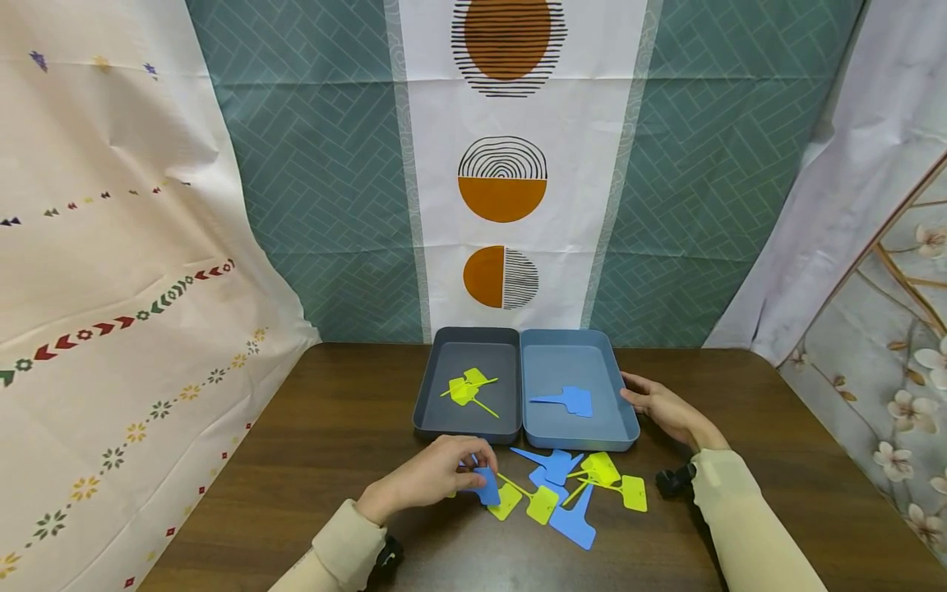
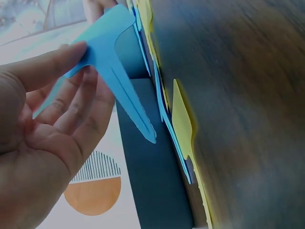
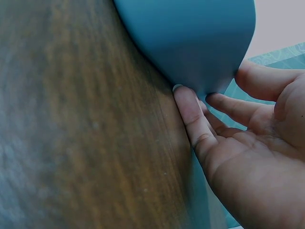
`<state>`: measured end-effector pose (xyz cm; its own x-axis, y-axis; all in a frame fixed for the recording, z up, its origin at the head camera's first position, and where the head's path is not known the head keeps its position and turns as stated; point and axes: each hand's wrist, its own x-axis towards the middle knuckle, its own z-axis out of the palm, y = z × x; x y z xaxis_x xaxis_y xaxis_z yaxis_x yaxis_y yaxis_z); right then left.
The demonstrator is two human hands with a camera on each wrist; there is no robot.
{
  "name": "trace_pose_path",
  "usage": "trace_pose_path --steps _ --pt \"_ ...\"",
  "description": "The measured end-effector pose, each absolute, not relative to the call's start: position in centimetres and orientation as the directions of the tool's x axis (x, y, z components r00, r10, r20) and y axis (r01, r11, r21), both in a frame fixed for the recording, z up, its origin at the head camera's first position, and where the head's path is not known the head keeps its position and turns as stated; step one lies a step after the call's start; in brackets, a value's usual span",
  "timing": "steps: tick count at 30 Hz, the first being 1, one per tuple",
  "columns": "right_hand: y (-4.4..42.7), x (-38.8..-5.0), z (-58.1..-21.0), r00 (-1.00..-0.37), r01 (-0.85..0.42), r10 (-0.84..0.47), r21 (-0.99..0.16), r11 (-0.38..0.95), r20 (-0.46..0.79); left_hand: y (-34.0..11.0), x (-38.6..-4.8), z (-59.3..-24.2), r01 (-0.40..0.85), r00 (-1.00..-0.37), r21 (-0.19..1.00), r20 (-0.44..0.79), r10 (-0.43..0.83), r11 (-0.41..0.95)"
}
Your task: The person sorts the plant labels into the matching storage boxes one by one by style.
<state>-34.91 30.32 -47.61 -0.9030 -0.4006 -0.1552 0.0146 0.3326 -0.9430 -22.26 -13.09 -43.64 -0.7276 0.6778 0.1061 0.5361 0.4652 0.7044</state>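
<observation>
My left hand (image 1: 436,477) pinches a blue T-shaped plant label (image 1: 487,487) between thumb and fingers, just above the table in front of the dark grey tray (image 1: 473,349). In the left wrist view the label's pointed stem (image 2: 128,98) slants down, free of the fingers. My right hand (image 1: 669,411) touches the outer right wall of the blue tray (image 1: 570,358), fingers loosely extended. Loose blue labels (image 1: 573,526) and yellow-green labels (image 1: 634,493) lie overlapping before the trays. Yellow-green labels (image 1: 464,390) lie in the grey tray, blue ones (image 1: 577,400) in the blue tray.
Both trays stand side by side near the back edge of the brown wooden table (image 1: 311,444). A patterned cloth (image 1: 333,164) hangs behind it, with a cream cloth (image 1: 111,329) at the left and a floral one (image 1: 888,395) at the right.
</observation>
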Motion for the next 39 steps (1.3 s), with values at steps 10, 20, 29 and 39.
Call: trace_pose_path --steps 10,20,29,39 --pt "30.3 -34.9 -47.5 -0.904 0.015 -0.397 -0.943 0.334 -0.155 -12.9 -22.0 -43.1 0.495 -0.762 0.761 0.148 0.631 0.42" --pt "30.3 -34.8 -47.5 -0.908 0.017 -0.389 -0.942 0.336 -0.155 -12.8 -22.1 -43.0 0.516 -0.767 0.758 0.201 0.61 0.399" --pt "30.3 -34.9 -47.6 -0.906 0.014 -0.395 -0.944 0.329 -0.151 -12.4 -22.5 -42.3 0.545 -0.755 0.745 0.236 0.612 0.386" --pt "30.2 -34.8 -47.3 -0.898 0.0 -0.417 -0.946 0.323 -0.142 -11.0 -24.5 -39.0 0.624 -0.723 0.665 0.295 0.625 0.41"
